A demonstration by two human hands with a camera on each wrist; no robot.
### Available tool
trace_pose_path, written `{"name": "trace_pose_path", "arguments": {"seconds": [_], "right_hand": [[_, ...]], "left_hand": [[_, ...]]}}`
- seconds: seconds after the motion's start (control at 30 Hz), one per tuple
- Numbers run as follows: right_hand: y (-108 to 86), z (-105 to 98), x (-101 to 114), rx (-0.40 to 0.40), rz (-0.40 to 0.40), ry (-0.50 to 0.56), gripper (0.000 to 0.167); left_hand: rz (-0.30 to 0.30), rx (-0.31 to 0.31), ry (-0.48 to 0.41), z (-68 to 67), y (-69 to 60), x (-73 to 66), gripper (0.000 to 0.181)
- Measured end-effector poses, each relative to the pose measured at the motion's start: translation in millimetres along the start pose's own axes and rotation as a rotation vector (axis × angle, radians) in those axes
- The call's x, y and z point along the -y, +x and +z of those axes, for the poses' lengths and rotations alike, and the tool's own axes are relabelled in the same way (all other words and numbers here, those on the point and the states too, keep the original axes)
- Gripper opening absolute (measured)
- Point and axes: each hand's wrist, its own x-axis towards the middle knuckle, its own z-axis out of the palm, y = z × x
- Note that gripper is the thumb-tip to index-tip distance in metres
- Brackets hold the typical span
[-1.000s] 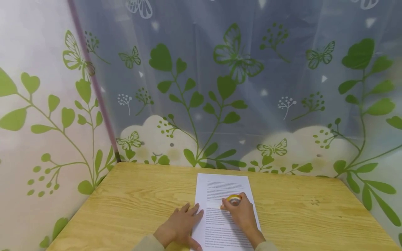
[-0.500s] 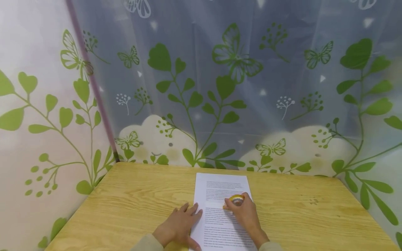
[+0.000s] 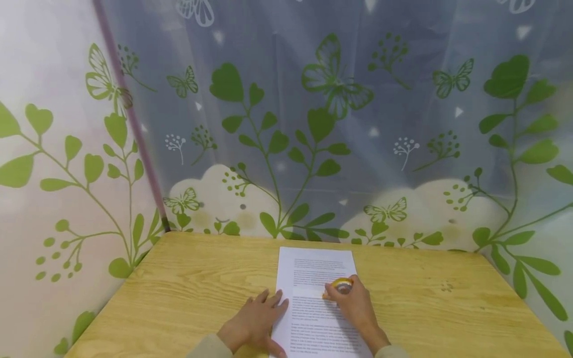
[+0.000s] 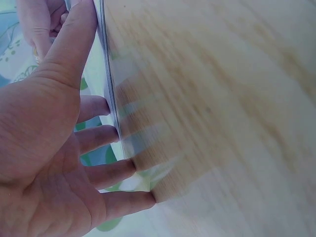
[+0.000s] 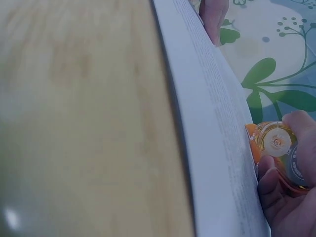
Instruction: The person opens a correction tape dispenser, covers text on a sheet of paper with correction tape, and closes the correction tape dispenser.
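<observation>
A printed white sheet lies on the wooden table, with a pale blank band across its text. My right hand pinches a round orange and grey tape dispenser between thumb and fingers, its tip down at the paper near that band. In the right wrist view the dispenser shows a clear case with an orange tip against the sheet. My left hand rests spread along the sheet's left edge. The left wrist view shows this hand with fingers extended, some beyond the paper edge onto the table.
The wooden table extends to both sides of the sheet. A small flower-like mark is on its right part. Behind stands a curtain printed with leaves and butterflies, with a pinkish pole at the left.
My right hand has slid a little to the right across the sheet with the dispenser. The left hand keeps its place on the paper.
</observation>
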Motion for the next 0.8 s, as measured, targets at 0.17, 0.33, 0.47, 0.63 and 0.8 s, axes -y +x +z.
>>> {"name": "trace_pose_path", "arguments": {"seconds": [0.17,0.33,0.47,0.63,0.8], "right_hand": [[0.4,-1,-2,-0.001,-0.003,0.006,0.047],[-0.2,-2,-3,-0.005,0.000,0.007,0.045],[0.5,-4,-4,-0.006,-0.010,-0.019,0.046],[3.6,-7,-4,0.017,-0.005,-0.011,0.047],[6.8,-11,-5,0.042,-0.002,-0.024,0.048]], "left_hand": [[0.004,-0.009,0.004,1.2,-0.3,0.6,0.109],[0.009,-0.005,0.005,2.2,-0.2,0.2,0.105],[0.004,0.005,0.003,2.8,0.2,0.8,0.104],[0.008,0.001,-0.001,2.4,1.2,2.4,0.105],[0.004,0.003,-0.002,0.5,1.3,1.8,0.106]]}}
